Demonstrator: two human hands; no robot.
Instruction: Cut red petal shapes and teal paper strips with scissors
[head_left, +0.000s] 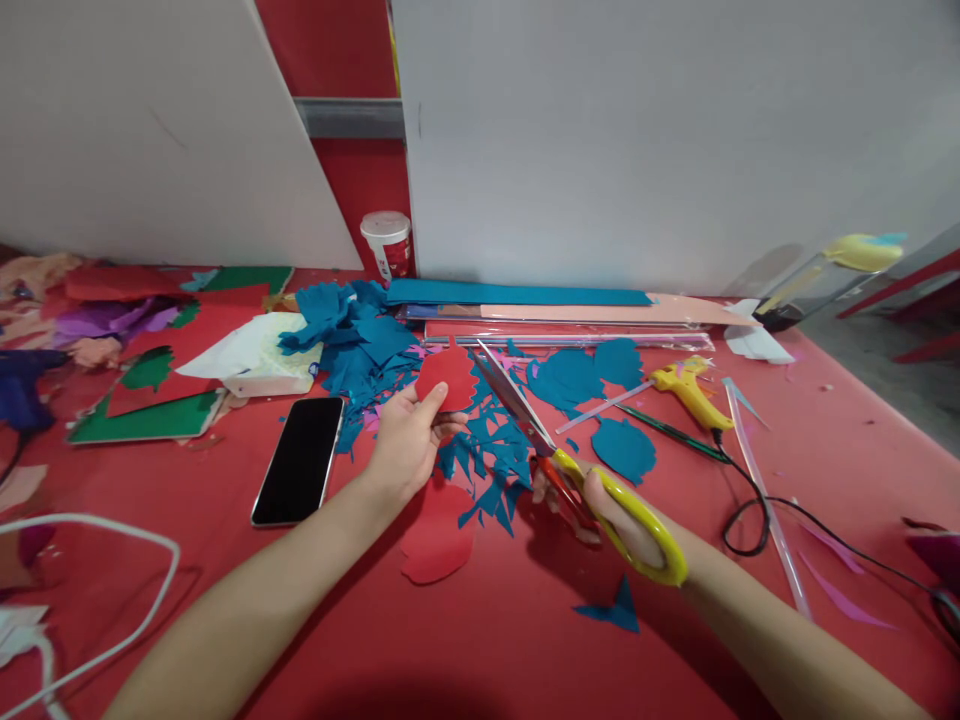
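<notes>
"What is taken in at the widest?"

"Pale panels (pixel 637 130) are ranged behind a red table (pixel 525 645), along whose far side a long blue strip (pixel 517 292) is laid."

"And by the right hand (pixel 630 530), what is gripped?"

"Yellow-and-red scissors (pixel 541 438) are gripped, the thumb passed through the yellow loop and the fingers curled at the red handle (partly hidden from the camera); the blades are slightly parted."

"What is found about the left hand (pixel 409 440)?"

"A dark-screened phone (pixel 300 460) is laid flat to its left; a red shape (pixel 442 550) is seen under the wrist. A scalloped red cut-out (pixel 454 372) is pinched above mid-table, thumb on top, fingers beneath, its edge held near the blade tips; contact cannot be told."

"And smallest?"

"Blue scraps (pixel 499 455) are scattered between the hands."
</notes>
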